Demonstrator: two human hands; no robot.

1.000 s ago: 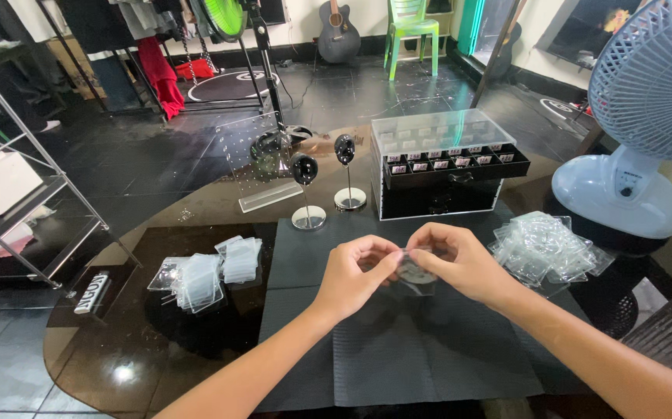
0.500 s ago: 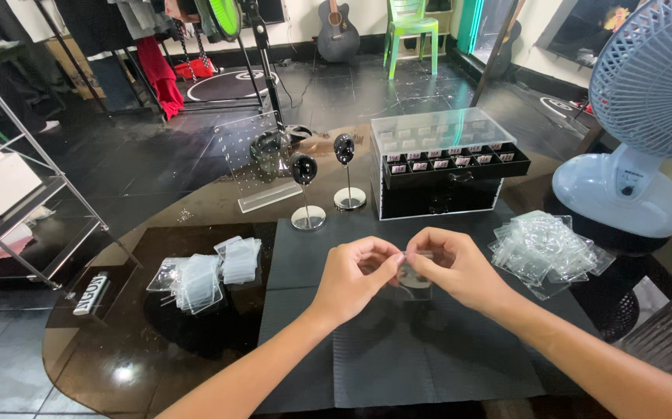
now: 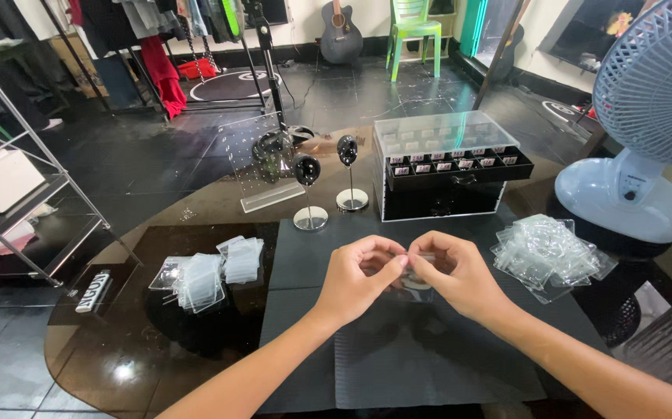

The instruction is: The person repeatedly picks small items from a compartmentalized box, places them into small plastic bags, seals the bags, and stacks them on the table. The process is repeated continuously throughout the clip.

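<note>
The small clear plastic bag, flimsy and probably slippery, hangs over the dark mat, its top edge pinched between my left hand and right hand, bag piles lying either side.

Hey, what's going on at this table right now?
A person is working a small clear plastic bag with both hands: the left hand and right hand pinch its top edge together above a dark mat. A heap of clear bags lies to the right by a desk fan, another stack of clear bags to the left. A black compartment box and two small round-topped stands sit behind.
</note>
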